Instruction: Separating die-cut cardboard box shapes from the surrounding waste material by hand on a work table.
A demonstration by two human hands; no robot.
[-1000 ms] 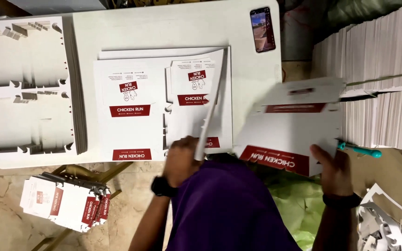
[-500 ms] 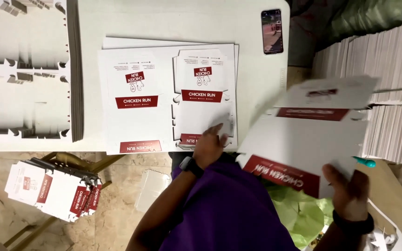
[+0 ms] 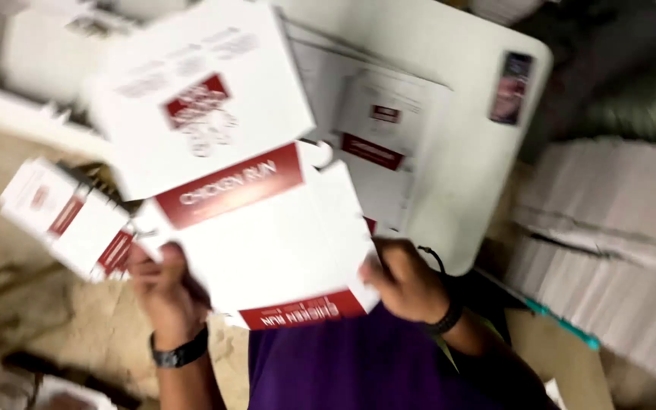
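Observation:
I hold a flat white cardboard box blank [image 3: 267, 235] with red bands up in front of my chest, tilted and motion-blurred. My left hand [image 3: 162, 285] grips its left edge and wears a dark wristwatch. My right hand [image 3: 408, 281], with a dark band at the wrist, grips its lower right corner. Behind the blank, more flat white-and-red blanks [image 3: 377, 129] lie on the white table [image 3: 465, 190].
A phone [image 3: 512, 87] lies near the table's far right corner. Several folded boxes [image 3: 70, 220] are piled on the floor at left. Tall stacks of white sheets [image 3: 609, 243] stand at right, with a teal pen [image 3: 563, 323] beside them.
The blank held out to the right has swung across to my front left, and my left hand has left the table and taken its left edge. The view has shifted and blurred.

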